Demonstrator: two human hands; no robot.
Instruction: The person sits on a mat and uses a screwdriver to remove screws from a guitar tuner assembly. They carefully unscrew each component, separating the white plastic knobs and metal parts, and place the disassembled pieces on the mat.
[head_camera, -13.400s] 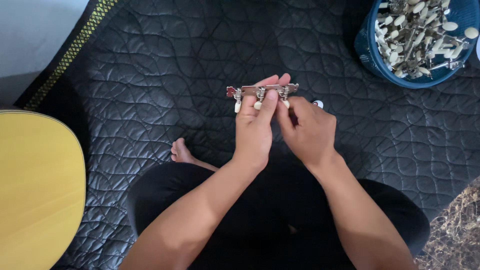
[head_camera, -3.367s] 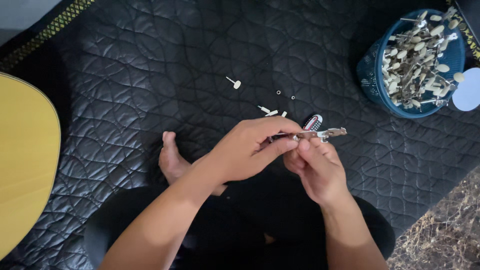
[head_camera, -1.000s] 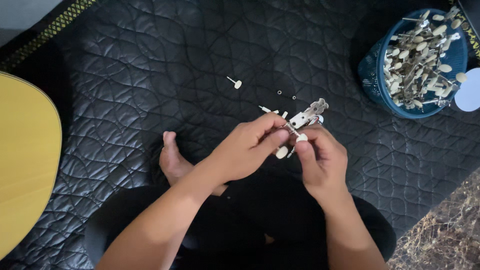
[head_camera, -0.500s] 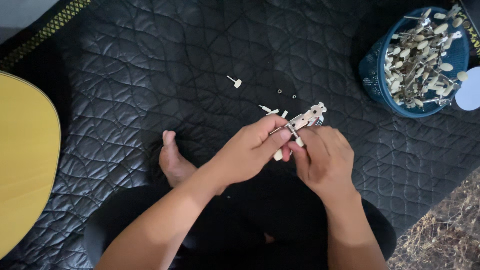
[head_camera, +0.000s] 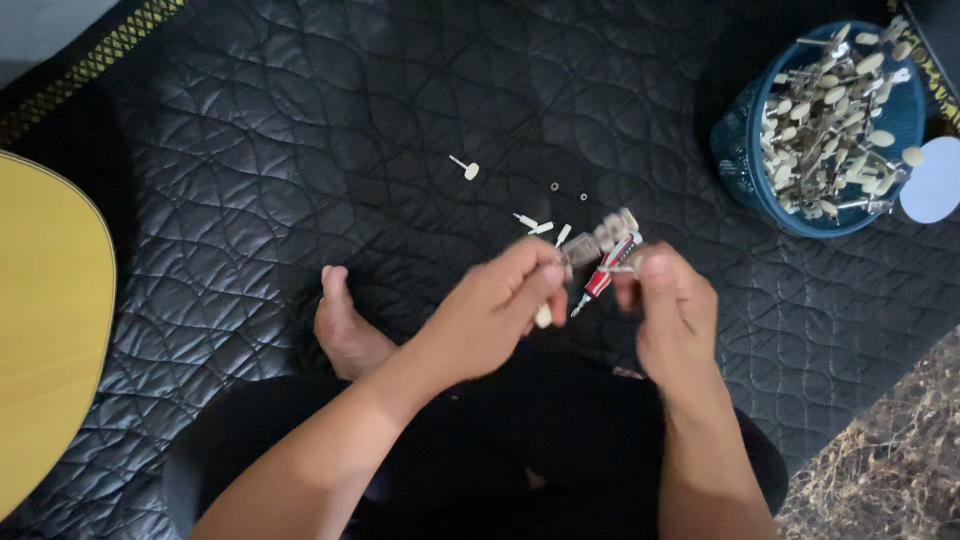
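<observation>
Glossy quilted black mat (head_camera: 300, 150), shiny metal tuner strip (head_camera: 600, 238), smooth yellow guitar body (head_camera: 45, 330)

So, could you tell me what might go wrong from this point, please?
1. The small loose parts lie scattered on the black quilted mat, just beyond the hands; a nudge could lose them in its seams.
2. The left hand pinches the metal tuner strip only at one end, so it might slip while the right hand works the red-handled tool.
</observation>
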